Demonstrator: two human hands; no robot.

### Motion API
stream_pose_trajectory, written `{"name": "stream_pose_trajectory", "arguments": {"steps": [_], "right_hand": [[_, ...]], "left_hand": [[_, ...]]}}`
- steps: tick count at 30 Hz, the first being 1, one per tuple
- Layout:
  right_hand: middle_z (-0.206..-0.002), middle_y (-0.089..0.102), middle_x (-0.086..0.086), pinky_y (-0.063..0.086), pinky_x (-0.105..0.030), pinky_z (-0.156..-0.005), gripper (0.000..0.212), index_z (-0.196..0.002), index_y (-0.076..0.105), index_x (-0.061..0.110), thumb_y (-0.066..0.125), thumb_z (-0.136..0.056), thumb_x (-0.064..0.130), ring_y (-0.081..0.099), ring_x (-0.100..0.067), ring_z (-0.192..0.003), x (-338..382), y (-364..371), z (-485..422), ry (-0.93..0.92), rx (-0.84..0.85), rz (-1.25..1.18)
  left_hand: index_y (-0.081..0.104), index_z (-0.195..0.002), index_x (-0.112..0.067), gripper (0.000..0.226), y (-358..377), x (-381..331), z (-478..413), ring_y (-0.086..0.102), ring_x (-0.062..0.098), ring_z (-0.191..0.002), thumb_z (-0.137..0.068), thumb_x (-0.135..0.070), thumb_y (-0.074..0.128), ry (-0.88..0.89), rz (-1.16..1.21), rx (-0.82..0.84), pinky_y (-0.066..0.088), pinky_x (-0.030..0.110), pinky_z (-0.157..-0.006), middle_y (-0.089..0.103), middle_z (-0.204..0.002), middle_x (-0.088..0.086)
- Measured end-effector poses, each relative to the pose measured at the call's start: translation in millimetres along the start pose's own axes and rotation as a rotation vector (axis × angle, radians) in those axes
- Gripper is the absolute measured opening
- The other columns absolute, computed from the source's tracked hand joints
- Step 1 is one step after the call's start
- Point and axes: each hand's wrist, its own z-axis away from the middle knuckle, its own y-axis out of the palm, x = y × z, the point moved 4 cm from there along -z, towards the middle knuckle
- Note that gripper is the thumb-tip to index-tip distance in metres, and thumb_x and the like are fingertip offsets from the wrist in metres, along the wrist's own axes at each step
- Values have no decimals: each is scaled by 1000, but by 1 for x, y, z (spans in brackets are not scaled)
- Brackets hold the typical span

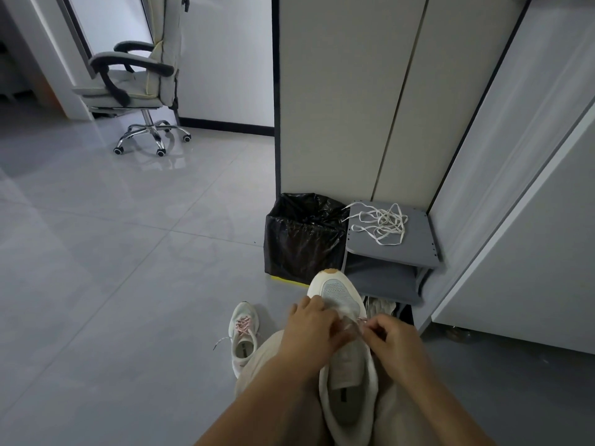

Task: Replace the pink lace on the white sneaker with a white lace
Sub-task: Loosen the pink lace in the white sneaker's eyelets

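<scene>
Grey tiled floor; white sneaker [346, 378] on the lap. Left hand [310, 328] grips it by the eyelets and right hand [391, 338] pinches the pink lace [361, 321]. Judged: unlacing. Next needs the white lace [383, 225] from the shelf [418, 249].

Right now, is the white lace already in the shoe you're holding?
No, the white lace lies in a loose tangle on top of the grey shoe rack, away from the sneaker.
</scene>
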Motion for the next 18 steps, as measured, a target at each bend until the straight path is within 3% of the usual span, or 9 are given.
{"name": "stream_pose_trajectory", "arguments": {"steps": [2,5,7,8,11,14,16,18], "right_hand": [[-61,56,8,40,-11,-56,27,-63,52,25,62,-87,20,53,-3,-57,-6,-1,1,22,-27,-10],[-70,61,2,38,-14,-55,19,-70,56,21,61,-88,22,55,-10,-65,-15,0,2,67,-41,-50],[-72,61,4,40,-13,-56,16,-73,58,22,60,-88,23,57,-8,-67,-16,2,2,65,-44,-56],[-70,60,7,40,-12,-57,17,-72,57,24,60,-89,24,56,-5,-66,-14,4,1,51,-53,-48],[-68,57,12,39,-10,-57,24,-69,51,29,59,-90,22,53,-1,-64,-13,7,1,43,-52,-42],[-72,57,14,40,-7,-58,22,-71,49,32,59,-89,23,54,2,-68,-12,9,3,58,-29,-75],[-72,57,15,40,-4,-60,20,-73,50,32,59,-89,23,55,3,-68,-12,10,4,64,-44,-113],[-73,58,15,41,-4,-60,19,-73,51,31,60,-88,23,55,2,-68,-13,9,5,82,-59,-133]], "left_hand": [[67,-101,-15,32,2,-6,-1,39,14,-103,-94,-39,47,42,100,-70,34,24,-93,46,-102,-5],[69,-77,-18,14,6,3,11,44,6,-90,-88,-21,61,-20,705,-49,36,10,-79,45,-87,-8],[67,-69,-28,19,4,15,24,49,2,-81,-84,-17,64,-62,1016,-49,39,13,-77,50,-84,-5],[69,-72,-27,16,1,20,28,50,1,-78,-84,-17,64,-62,1018,-40,39,15,-77,52,-82,-5],[71,-96,-15,14,-5,17,19,47,4,-74,-87,-22,62,-7,552,23,39,20,-76,50,-77,-7],[63,-105,-18,34,-15,-8,4,41,13,-97,-88,-45,51,-13,88,-23,32,30,-87,51,-99,-3],[58,-113,-16,36,-12,-23,-6,41,18,-110,-94,-42,41,65,-161,-62,29,33,-95,53,-115,2],[57,-117,-15,31,-5,-30,-14,40,21,-116,-98,-30,38,125,-219,-35,27,35,-101,54,-121,3]]}}
